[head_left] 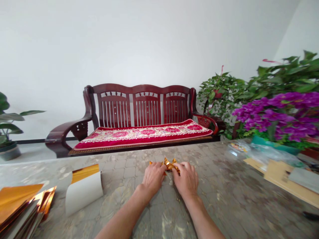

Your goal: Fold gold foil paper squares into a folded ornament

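The left hand (pixel 153 176) and right hand (pixel 186 179) hold opposite ends of a folded gold foil piece (pixel 169 164) at mid-table (pixel 224 205), each grip closed around its end, though the fingers partly hide the exact pinch. Light, even thumb pressure should work best, since such thin foil would likely crease or tear if tugged. The piece is shiny, with pointed corners; leftward, a curled sheet (pixel 84 195) shows a matte pale side, near glossy stacked foil sheets (pixel 21 202).
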Available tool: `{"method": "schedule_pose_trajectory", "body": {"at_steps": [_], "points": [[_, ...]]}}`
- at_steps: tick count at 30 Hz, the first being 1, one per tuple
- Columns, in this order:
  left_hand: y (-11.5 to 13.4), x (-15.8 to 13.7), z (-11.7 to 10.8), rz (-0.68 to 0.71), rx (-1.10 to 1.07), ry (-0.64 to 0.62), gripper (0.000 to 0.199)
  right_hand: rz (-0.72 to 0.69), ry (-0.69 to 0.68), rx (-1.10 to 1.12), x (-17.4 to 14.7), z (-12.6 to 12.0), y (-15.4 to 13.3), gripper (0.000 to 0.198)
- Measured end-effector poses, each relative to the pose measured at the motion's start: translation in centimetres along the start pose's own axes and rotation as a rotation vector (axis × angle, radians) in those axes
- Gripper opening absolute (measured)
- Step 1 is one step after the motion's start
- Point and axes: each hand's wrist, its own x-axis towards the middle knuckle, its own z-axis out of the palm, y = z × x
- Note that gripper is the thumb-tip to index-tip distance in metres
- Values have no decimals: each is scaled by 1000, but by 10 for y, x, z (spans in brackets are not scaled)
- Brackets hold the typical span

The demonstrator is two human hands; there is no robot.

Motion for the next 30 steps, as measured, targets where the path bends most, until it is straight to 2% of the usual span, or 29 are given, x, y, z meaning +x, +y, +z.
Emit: {"method": "schedule_pose_trajectory", "body": {"at_steps": [3, 7, 12, 19, 22, 30], "points": [[-1, 0, 4, -9, 2, 8, 17, 10, -21, 7, 1, 1, -1, 14], [-2, -4, 8, -36, -4, 40, 16, 18, -24, 15, 1, 1, -1, 13], [-8, -14, 13, -99, -22, 148, 14, 27, -27, 21, 0, 3, -2, 12], [-15, -26, 19, -101, -89, 216, 20, 22, -38, 28, 1, 3, -5, 13], [-13, -29, 16, -91, -109, 238, 27, 12, -37, 14, 1, 3, -5, 16], [-9, -32, -7, -152, -146, 317, 20, 29, -68, -8, 1, 5, -7, 19]]}}
